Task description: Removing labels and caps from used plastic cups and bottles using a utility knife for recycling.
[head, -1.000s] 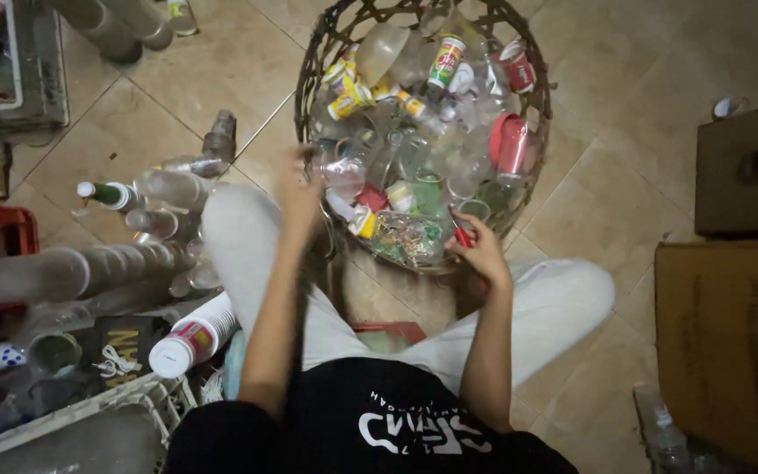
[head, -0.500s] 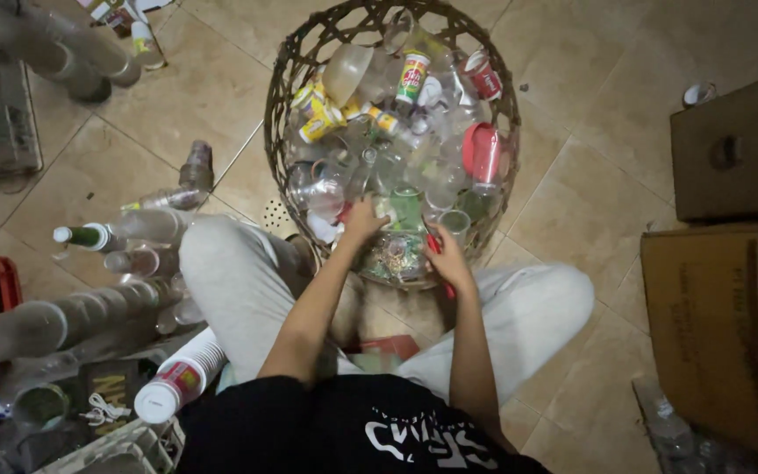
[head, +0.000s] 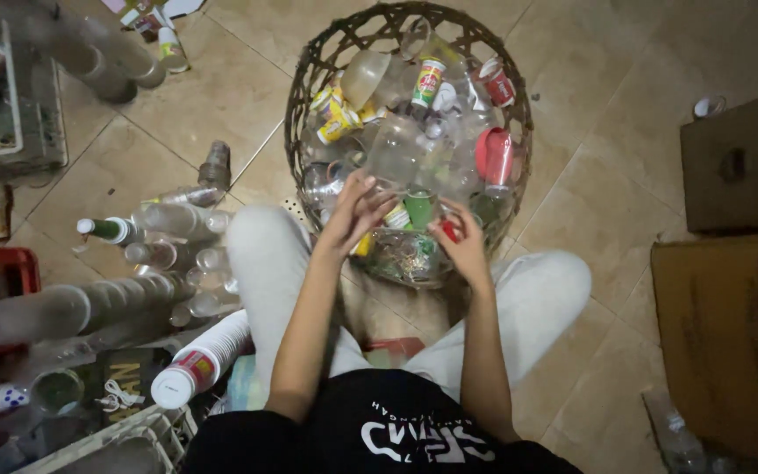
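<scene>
The left hand reaches into the woven basket with fingers spread; its grip is open, the fingertips touching a clear plastic cup near the basket's middle. The right hand sits at the near rim, its grip closed on a small red item, too hidden to identify. The cup lies on its side among other clear cups, printed cups and a red cup.

Handling, as judged: the cup is light, thin-walled and easily crushed, with a smooth, slippery surface. Take it at the rim, where the rolled edge is stiffest, or cradle the body loosely. Neighbouring cups rest loose against it and may shift.

Stacked cup columns lie on the tile floor, left of the person's knees.
</scene>
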